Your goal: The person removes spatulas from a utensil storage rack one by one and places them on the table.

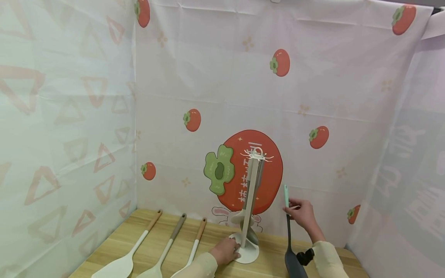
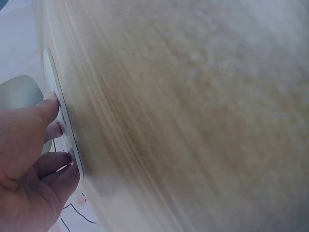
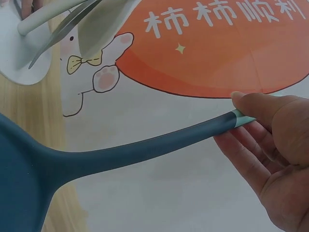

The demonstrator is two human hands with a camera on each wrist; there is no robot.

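My right hand pinches a spatula by its mint-green handle, between thumb and fingers. The spatula has a dark neck and a broad dark head hanging downward, partly cut off at the bottom of the head view. To its left stands a white utensil rack with a round base and a ring of hooks on top. Utensils in grey and cream hang along its post. My left hand presses on the base, its fingertips near the rim in the left wrist view.
On the wooden table to the left lie three pale utensils: a wide spatula with a brown handle, one with a grey handle, and one with a brown handle. A persimmon-patterned cloth hangs behind.
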